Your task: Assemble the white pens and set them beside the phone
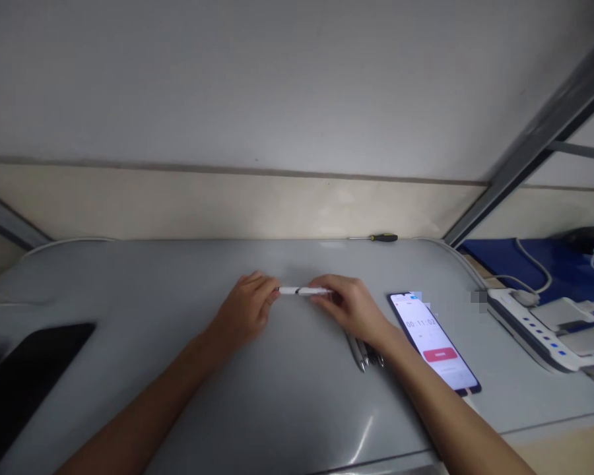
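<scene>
A slim white pen [290,290] with a dark band near its middle lies level between my two hands, above the grey table. My left hand [250,305] is closed round its left end, fingers and thumb pressed together. At the other end, my right hand [349,303] pinches the pen between thumb and fingers. Both tips of the pen are mostly hidden by my fingers. Below my right wrist lie several pens [359,353] with metallic tips, partly covered by that hand and forearm.
Right of my right arm lies a lit phone [433,340] showing a timer. Beyond it sits a white power strip [532,330] with plugs and cables. A screwdriver [383,237] rests at the table's back edge. A black flat object [34,376] lies at the left.
</scene>
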{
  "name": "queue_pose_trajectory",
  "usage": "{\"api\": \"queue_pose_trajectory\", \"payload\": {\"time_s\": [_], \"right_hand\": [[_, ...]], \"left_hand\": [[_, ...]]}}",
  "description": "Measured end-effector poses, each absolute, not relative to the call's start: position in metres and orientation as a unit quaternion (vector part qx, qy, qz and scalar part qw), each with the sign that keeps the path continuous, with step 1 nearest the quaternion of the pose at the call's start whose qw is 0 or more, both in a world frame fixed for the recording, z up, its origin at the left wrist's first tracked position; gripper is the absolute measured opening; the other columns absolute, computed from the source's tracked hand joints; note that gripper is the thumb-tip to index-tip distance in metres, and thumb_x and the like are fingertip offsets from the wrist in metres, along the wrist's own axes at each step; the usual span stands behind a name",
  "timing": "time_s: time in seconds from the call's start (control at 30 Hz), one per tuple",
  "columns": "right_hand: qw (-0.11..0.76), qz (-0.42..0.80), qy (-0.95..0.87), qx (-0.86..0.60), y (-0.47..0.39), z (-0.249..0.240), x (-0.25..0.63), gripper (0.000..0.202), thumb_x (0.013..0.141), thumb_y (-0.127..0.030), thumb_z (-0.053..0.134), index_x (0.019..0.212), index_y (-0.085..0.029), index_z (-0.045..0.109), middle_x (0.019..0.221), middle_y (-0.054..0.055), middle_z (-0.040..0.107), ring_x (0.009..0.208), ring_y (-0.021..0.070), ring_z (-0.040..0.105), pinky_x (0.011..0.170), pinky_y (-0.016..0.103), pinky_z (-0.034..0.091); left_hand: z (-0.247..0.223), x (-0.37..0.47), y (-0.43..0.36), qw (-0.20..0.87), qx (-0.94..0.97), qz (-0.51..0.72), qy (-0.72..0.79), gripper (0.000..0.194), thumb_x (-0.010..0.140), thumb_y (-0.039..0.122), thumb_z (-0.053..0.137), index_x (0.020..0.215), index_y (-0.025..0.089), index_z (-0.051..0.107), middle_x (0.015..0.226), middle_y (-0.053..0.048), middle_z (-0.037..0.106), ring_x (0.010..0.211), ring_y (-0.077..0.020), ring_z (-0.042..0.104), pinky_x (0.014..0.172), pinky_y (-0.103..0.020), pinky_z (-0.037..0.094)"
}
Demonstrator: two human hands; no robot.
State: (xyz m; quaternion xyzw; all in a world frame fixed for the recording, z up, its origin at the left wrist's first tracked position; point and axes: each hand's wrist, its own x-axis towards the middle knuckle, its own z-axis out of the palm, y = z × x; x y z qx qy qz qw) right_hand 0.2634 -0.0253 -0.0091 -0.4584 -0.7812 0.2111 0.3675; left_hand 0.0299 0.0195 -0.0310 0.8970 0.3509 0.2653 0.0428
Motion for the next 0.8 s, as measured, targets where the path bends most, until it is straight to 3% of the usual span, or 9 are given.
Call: {"api": "queue_pose_trajectory", "payload": {"time_s": [0.2, 0.33, 0.47, 0.57, 0.7, 0.8], "right_hand": [[0.322, 0.227, -0.773, -0.497, -0.027, -0.008, 0.263, 0.030, 0.096, -0.036, 0.048, 0.085, -0.019, 0.069, 0.066, 0.001, 0.063, 0.058, 0.0131, 0.052, 0.060, 0.026, 0.037], [0.377, 0.353, -0.698, -0.496, -0.026, -0.006, 0.261, 0.032, 0.091, -0.041, 0.054, 0.073, -0.018, 0.065, 0.054, -0.004, 0.048, 0.051, 0.0106, 0.040, 0.050, 0.024, 0.029], [0.507, 0.470, -0.558, -0.460, -0.018, -0.008, 0.264, 0.026, 0.082, -0.044, 0.066, 0.079, -0.018, 0.065, 0.068, -0.001, 0.056, 0.061, 0.0120, 0.049, 0.053, 0.023, 0.038], [0.596, 0.522, -0.443, -0.420, -0.011, -0.009, 0.270, 0.030, 0.085, -0.048, 0.060, 0.083, -0.019, 0.060, 0.078, 0.002, 0.057, 0.068, 0.0132, 0.053, 0.057, 0.024, 0.043], [0.621, 0.576, -0.353, -0.398, -0.008, -0.007, 0.277, 0.031, 0.087, -0.051, 0.055, 0.107, -0.027, 0.052, 0.061, -0.007, 0.037, 0.045, 0.0091, 0.029, 0.039, 0.020, 0.023], [0.627, 0.595, -0.334, -0.376, -0.009, -0.006, 0.278, 0.039, 0.086, -0.047, 0.060, 0.119, -0.036, 0.043, 0.060, -0.009, 0.029, 0.043, 0.0087, 0.019, 0.039, 0.020, 0.013]], "left_hand": [[-0.026, 0.032, 0.016, -0.013, 0.897, 0.270, 0.350, 0.030, 0.096, 0.016, 0.032, 0.075, 0.019, 0.054, 0.068, -0.002, 0.057, 0.069, -0.0194, 0.045, 0.067, -0.034, 0.034], [-0.023, 0.036, 0.011, -0.047, 0.895, 0.286, 0.338, 0.028, 0.096, 0.016, 0.034, 0.079, 0.019, 0.056, 0.070, -0.003, 0.059, 0.069, -0.0200, 0.046, 0.067, -0.035, 0.034], [-0.021, 0.038, 0.007, -0.002, 0.904, 0.279, 0.325, 0.022, 0.098, 0.026, 0.038, 0.103, 0.017, 0.058, 0.085, -0.005, 0.065, 0.080, -0.0193, 0.054, 0.077, -0.036, 0.039], [-0.022, 0.036, 0.009, 0.033, 0.896, 0.277, 0.345, 0.027, 0.097, 0.030, 0.039, 0.114, 0.017, 0.055, 0.086, -0.004, 0.065, 0.083, -0.0193, 0.059, 0.083, -0.038, 0.040], [-0.026, 0.032, 0.015, 0.065, 0.878, 0.282, 0.382, 0.025, 0.097, 0.029, 0.038, 0.109, 0.017, 0.057, 0.085, -0.003, 0.066, 0.083, -0.0193, 0.062, 0.084, -0.038, 0.042], [-0.028, 0.032, 0.016, 0.079, 0.878, 0.267, 0.389, 0.025, 0.098, 0.029, 0.037, 0.108, 0.018, 0.057, 0.088, -0.003, 0.068, 0.086, -0.0196, 0.064, 0.085, -0.039, 0.043]]}}
